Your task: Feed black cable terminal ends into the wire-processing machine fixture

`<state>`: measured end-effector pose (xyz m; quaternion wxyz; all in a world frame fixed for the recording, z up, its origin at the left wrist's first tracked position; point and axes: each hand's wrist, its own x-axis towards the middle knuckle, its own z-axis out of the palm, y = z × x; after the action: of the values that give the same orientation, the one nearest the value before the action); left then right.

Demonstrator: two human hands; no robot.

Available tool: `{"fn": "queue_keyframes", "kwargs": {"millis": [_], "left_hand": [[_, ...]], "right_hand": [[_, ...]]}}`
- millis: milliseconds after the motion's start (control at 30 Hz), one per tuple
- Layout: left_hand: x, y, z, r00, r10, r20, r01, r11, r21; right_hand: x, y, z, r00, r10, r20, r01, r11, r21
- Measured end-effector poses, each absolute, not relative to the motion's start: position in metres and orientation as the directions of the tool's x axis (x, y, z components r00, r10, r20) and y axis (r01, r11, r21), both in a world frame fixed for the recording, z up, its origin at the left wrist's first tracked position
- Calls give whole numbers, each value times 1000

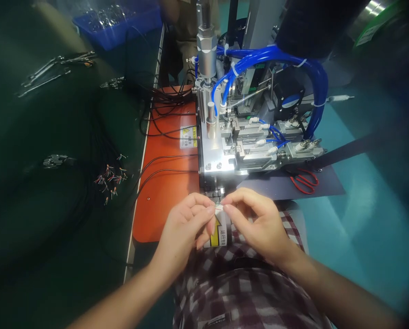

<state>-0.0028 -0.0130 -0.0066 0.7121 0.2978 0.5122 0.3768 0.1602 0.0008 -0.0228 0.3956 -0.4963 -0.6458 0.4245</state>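
Thin wires (218, 208), one red and one pale, run between my fingertips just in front of the machine's lit front end (218, 191). My left hand (187, 219) pinches them from the left with thumb and forefinger, its other fingers curled below. From the right, my right hand (259, 221) pinches at their other side, thumb against forefinger. Fingers hide most of the wires. Under the hands, a white label with a yellow arrow (215, 235) shows.
The metal machine (218, 151) with blue air hoses (276, 52) stands on an orange base (173, 183). Red-handled scissors (304, 182) lie at right. On the dark left table are cables with bare coloured wire ends (111, 178), cable bundles with metal connectors (55, 160) and a blue bin (111, 41).
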Motion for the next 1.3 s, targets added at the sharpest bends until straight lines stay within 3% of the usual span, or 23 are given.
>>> {"fn": "queue_keyframes", "kwargs": {"millis": [167,400,533,667,833,967,1200,1300], "left_hand": [[-2,-14,-5,175,850,-497,-203,525,826],[-1,-14,-6,177,867,-467,-227,497,837],[-2,-15,-6,188,863,-469,-192,500,844],[-3,-16,-6,204,865,-458,-181,493,851],[-4,-18,-7,220,873,-435,-210,478,853],[-3,-18,-8,232,877,-420,-247,471,847],[-3,-18,-9,220,888,-404,-263,452,852],[-3,-18,-9,216,889,-403,-262,450,854]], "right_hand": [[160,-1,-22,-229,948,222,386,297,-873],[165,-2,-25,-351,851,391,501,523,-689],[163,-3,-24,-285,912,295,447,399,-801],[160,-3,-23,-209,978,7,300,71,-951],[160,-3,-23,-213,957,-200,149,-170,-974],[161,-5,-23,-179,971,-156,123,-136,-983],[157,-14,-24,-127,986,112,284,145,-948],[157,-16,-25,-145,982,121,268,157,-951]]}}
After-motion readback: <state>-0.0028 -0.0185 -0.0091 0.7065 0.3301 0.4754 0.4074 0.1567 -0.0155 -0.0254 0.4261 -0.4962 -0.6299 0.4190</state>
